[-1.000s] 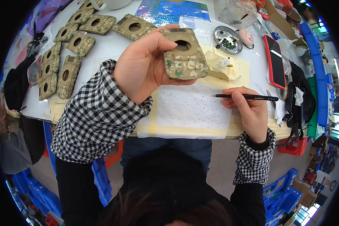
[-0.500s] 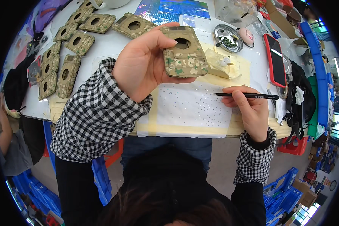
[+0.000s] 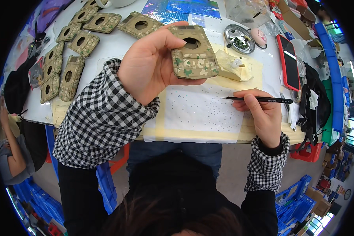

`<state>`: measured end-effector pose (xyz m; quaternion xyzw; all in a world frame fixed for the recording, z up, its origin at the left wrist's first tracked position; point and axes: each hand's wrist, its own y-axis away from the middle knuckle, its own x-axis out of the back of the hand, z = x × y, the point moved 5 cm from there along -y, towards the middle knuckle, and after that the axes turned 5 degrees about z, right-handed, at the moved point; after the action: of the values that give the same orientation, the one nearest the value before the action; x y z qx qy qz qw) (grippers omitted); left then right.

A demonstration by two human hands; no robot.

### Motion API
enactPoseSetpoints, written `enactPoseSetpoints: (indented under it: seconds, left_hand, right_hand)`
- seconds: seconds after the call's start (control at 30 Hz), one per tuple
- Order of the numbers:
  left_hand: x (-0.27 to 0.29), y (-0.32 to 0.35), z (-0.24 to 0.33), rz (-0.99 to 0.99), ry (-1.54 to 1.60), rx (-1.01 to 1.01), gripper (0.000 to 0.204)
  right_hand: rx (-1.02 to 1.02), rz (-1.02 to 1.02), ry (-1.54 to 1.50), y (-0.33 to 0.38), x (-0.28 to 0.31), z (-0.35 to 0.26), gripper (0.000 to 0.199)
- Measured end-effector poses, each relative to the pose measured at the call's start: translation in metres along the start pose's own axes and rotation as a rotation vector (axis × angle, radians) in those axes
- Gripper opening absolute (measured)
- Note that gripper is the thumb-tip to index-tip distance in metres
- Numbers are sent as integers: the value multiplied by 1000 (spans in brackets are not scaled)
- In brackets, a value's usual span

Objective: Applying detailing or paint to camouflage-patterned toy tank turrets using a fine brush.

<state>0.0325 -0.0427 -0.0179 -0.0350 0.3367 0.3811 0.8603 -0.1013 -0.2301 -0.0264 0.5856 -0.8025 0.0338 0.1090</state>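
Observation:
My left hand (image 3: pixel 149 59) is closed round a camouflage toy tank hull (image 3: pixel 194 59), thumb next to the round hole in its top. It is held up above the table. My right hand (image 3: pixel 259 112) pinches slim black tweezers (image 3: pixel 263 99), whose pointed tip aims left. Below the tip lies a white sheet (image 3: pixel 200 118) scattered with many tiny specks, taped along its edges. The tip appears apart from the hull. Beyond the sheet, a yellowish taped block (image 3: pixel 240 70) carries a small white cup-like piece.
Several more camouflage hulls (image 3: pixel 102 23) lie at the far left. A round metal dish (image 3: pixel 239 38) with small dark green parts stands beside a pink egg-shaped thing (image 3: pixel 259 37). A red-cased phone (image 3: pixel 288 63) lies at right, near a blue rail (image 3: pixel 330 74). Another person's arm (image 3: pixel 13 145) shows at far left.
My hands keep their holds, and the hull and tweezers stay almost in place. At far left the other person's arm has shifted and shows more.

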Motion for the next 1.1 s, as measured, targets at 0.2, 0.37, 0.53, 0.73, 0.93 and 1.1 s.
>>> enactPoseSetpoints:
  seconds: [0.2,0.37,0.53,0.73,0.93,1.1]
  left_hand:
    - [0,0,1,-5,-4,-6,46]
    - [-1,0,1,0,-6,2,47]
    - [-6,7,7,-40,7,56,52]
    - [-11,10,7,-59,70,129,58]
    - [-8,11,4,-54,90,192,56]
    - [-12,13,5,-46,118,201,55]
  right_hand:
    - [14,-2,-5,1,1,1,22]
    - [21,33,-26,3,4,-4,23]
    - [250,13,-48,3,5,-44,25]
    - [484,-31,-113,-7,-11,-91,23]
    - [724,-132,54,-21,-37,-105,15]
    - [718,-111,117,-23,-40,-98,14]
